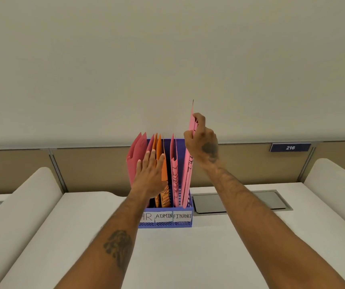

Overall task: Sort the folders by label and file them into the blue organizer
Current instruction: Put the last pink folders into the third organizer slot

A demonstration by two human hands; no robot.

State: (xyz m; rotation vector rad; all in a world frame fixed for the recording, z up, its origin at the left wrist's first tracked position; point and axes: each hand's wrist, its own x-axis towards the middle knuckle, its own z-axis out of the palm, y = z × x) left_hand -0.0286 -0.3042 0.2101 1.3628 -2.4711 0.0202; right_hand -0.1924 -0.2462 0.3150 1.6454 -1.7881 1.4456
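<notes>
A blue organizer stands on the white desk, its three slots labelled HR, ADMIN and FINANCE. Pink folders stand in the HR slot and orange folders in ADMIN. Another pink folder stands in FINANCE. My left hand lies flat with straight fingers against the orange and pink folders. My right hand pinches the top of a tall pink folder, whose lower end sits in the FINANCE slot at the organizer's right side.
A grey flap is set into the white desk just right of the organizer. Beige partition panels run behind, with a blue sign reading 216 at the right. White rounded dividers flank the desk.
</notes>
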